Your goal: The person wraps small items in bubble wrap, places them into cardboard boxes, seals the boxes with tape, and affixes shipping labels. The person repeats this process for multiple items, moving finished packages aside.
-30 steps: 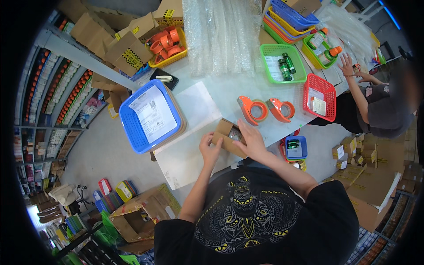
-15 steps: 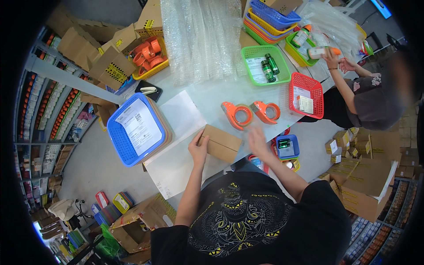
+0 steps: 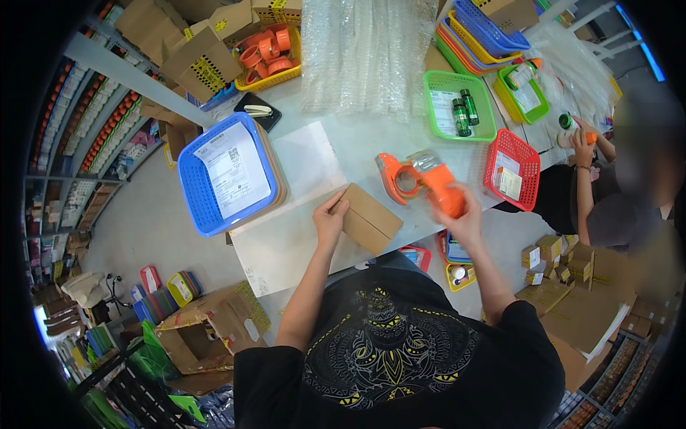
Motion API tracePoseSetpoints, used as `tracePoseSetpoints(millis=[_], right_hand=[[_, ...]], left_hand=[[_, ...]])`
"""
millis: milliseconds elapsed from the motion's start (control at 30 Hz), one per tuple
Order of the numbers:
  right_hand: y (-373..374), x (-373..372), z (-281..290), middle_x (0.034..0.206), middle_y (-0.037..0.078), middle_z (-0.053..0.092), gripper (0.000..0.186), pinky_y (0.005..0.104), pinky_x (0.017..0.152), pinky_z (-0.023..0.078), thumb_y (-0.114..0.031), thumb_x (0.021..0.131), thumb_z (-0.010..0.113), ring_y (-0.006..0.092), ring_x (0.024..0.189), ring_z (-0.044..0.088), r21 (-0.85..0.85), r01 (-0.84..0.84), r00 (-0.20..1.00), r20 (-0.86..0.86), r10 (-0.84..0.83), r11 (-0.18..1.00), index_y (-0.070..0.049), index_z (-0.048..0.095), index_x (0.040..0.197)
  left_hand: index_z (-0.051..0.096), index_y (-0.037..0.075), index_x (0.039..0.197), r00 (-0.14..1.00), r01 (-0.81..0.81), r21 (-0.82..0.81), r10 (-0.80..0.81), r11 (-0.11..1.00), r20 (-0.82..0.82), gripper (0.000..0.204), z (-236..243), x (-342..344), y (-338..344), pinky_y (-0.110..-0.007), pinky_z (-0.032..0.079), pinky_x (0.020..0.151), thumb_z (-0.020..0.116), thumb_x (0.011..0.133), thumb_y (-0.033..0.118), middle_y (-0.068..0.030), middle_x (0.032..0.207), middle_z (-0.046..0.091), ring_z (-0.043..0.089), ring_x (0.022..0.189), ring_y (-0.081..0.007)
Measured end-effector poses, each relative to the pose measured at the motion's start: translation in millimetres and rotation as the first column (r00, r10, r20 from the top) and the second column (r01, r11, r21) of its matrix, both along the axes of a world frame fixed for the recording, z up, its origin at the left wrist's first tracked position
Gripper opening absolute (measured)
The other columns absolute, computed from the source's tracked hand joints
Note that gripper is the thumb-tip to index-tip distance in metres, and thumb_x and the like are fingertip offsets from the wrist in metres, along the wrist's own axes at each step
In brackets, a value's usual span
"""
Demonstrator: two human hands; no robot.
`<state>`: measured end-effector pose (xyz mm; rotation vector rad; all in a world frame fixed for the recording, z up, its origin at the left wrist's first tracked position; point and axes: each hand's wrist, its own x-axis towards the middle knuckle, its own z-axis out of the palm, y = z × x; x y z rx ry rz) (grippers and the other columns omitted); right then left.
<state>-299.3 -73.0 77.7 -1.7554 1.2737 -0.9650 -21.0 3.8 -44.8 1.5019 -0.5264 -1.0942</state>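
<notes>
My left hand (image 3: 331, 221) grips the left end of a closed brown cardboard box (image 3: 370, 219) at the table's near edge. To the right of it, my right hand (image 3: 463, 218) is wrapped round an orange tape dispenser (image 3: 444, 189), lifted off the table and slightly smeared by motion. A second orange tape dispenser (image 3: 390, 178) lies on the table just left of the held one, beyond the box. White paper (image 3: 307, 154) is spread under and left of the box.
Stacked blue baskets (image 3: 204, 226) holding a printed sheet stand at left. A green basket (image 3: 461, 80) with two dark green bottles and a red basket (image 3: 530, 179) with a small box are at right. Bubble wrap (image 3: 364, 57) covers the back. A co-worker (image 3: 593, 179) handles a bottle at far right.
My right hand has taken hold of the right-hand tape dispenser and raised it. My left hand stays on the box. The co-worker's hands have moved lower with a bottle.
</notes>
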Motion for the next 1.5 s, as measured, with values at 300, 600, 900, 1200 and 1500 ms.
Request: tracePoseSetpoints(millis=[300,600,900,1200,1500], right_hand=[[62.7,80.7,-33.9,0.090,0.009,0.059,0.052,0.0291,0.066,0.048,-0.014,0.062,0.086,0.0202,0.077,0.059,-0.176,-0.336,0.942,-0.052,0.332,0.925,-0.010,0.069,0.111],[61.7,71.1,-45.7,0.086,0.008,0.054,0.056,0.0305,0.059,0.047,-0.011,0.061,0.084,0.0199,0.069,0.054,-0.239,-0.452,0.891,-0.169,0.421,0.860,-0.014,0.069,0.115],[56.5,85.7,-19.8,0.086,0.009,0.054,0.056,0.0325,0.061,0.049,-0.011,0.063,0.078,0.0224,0.068,0.054,-0.189,-0.455,0.868,-0.310,0.387,0.870,-0.016,0.068,0.119],[47.1,116.5,15.2,0.081,0.015,0.054,0.052,0.0398,0.063,0.051,-0.021,0.067,0.081,0.0299,0.069,0.059,0.014,-0.466,0.763,-0.499,0.410,0.885,-0.015,0.069,0.117],[72.9,63.1,30.0,0.091,0.024,0.056,0.049,0.0490,0.065,0.055,-0.029,0.074,0.074,0.0424,0.071,0.063,0.253,-0.396,0.670,-0.578,0.466,0.883,-0.023,0.064,0.122]], left_hand=[[0.072,0.003,0.108,0.977,0.000,-0.037,0.008,0.999,0.213,0.023,7.1,3.9,1.3,-0.028,0.050,0.083,0.069,0.085,0.007,-0.0128,0.105,0.071,0.066,0.091,-0.0134],[0.072,-0.003,0.093,0.952,0.297,0.102,-0.287,0.949,-0.103,0.019,52.7,48.8,7.6,-0.027,0.049,0.068,0.068,0.088,0.015,-0.0093,0.084,0.071,0.063,0.075,-0.0103],[0.074,-0.001,0.081,0.919,0.245,0.187,-0.289,0.951,0.267,0.017,23.4,60.5,-34.3,-0.027,0.049,0.059,0.071,0.081,0.015,-0.0093,0.071,0.071,0.062,0.060,-0.0121],[0.075,0.004,0.077,0.888,0.159,0.311,-0.273,0.937,0.371,0.022,-28.4,62.8,-30.9,-0.031,0.053,0.064,0.078,0.074,0.025,-0.0115,0.070,0.071,0.068,0.064,-0.0210],[0.050,0.010,0.136,0.544,0.082,0.232,-0.239,0.969,0.804,0.068,-25.8,38.5,-25.7,-0.039,0.054,0.074,0.076,0.079,0.035,-0.0186,0.122,0.058,0.067,0.088,-0.0303]])
